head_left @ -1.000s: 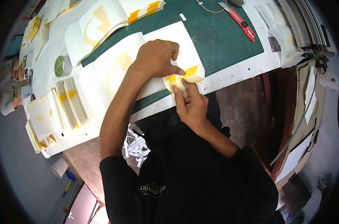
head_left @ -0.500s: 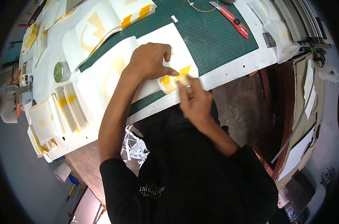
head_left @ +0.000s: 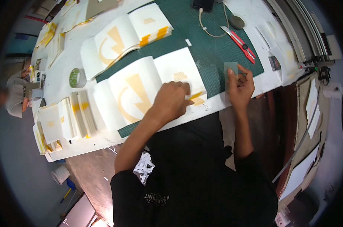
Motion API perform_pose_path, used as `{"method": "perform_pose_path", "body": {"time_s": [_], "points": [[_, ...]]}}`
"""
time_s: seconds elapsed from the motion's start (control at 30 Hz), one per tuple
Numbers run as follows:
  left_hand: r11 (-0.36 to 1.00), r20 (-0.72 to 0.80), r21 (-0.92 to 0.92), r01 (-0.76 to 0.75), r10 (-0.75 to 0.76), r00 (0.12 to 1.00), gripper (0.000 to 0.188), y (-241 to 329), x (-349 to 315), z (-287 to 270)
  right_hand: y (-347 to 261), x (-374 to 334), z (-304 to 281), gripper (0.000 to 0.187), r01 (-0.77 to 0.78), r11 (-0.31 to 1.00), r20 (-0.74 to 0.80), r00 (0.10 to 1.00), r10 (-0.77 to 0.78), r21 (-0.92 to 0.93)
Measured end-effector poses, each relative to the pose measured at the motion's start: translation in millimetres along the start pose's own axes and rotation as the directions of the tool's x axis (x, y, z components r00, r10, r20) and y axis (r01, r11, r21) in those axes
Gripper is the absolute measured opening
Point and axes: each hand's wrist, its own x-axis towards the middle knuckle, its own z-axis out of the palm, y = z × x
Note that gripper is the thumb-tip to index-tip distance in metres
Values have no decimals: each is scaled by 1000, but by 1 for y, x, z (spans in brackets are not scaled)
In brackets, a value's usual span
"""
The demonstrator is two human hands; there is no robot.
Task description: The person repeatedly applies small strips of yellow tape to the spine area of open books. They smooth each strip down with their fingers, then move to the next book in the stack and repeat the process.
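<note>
White creased paper (head_left: 150,81) with pale orange print, under the left hand (head_left: 171,99), fingers curled, hold unclear, small translucent rectangular card (head_left: 231,67), thumb-pinched in right hand (head_left: 241,90), pointing forward, beside the paper.

From the right hand (head_left: 242,90), which pinches a thin translucent card (head_left: 233,66), a bare strip of green cutting mat (head_left: 213,72) gives passage to the left. It ends at the printed sheet (head_left: 167,65), where the left hand (head_left: 172,100) obstructs further travel. Beyond the grip, a red cutter (head_left: 242,46) lies across the way; behind it stand a looped cable (head_left: 207,32) and a dark round object (head_left: 237,22). Right of the grip, the bare white table margin (head_left: 266,81) is passable, bounded farther out by a small dark card (head_left: 274,63).
</note>
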Motion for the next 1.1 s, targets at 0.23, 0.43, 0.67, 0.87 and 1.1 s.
{"method": "perform_pose_path", "body": {"time_s": [0.23, 0.43, 0.67, 0.87, 1.1], "points": [[871, -314, -482, -89, -77, 946, 20, 2, -40, -32, 11, 0, 6, 31, -11, 1000, 49, 999, 10, 29], [860, -898, -423, -285, -356, 258, 25, -48, -77, -146, 10, -3, 9, 32, 70, 997, 87, 994, -69, -9], [902, -857, 431, -29, 420, 299, 17, -55, 2, -250, 8, -1, 7, 32, 68, 998, 90, 994, -67, -11], [934, -566, 351, -68, 269, 780, 20, -121, 116, -157, 6, -2, 9, 32, 65, 998, 89, 994, -65, 5], [988, -380, 116, 101, -50, 924, 31, -107, 100, -101, 6, 14, 12, 30, 167, 982, 116, 981, -157, -88]]}}
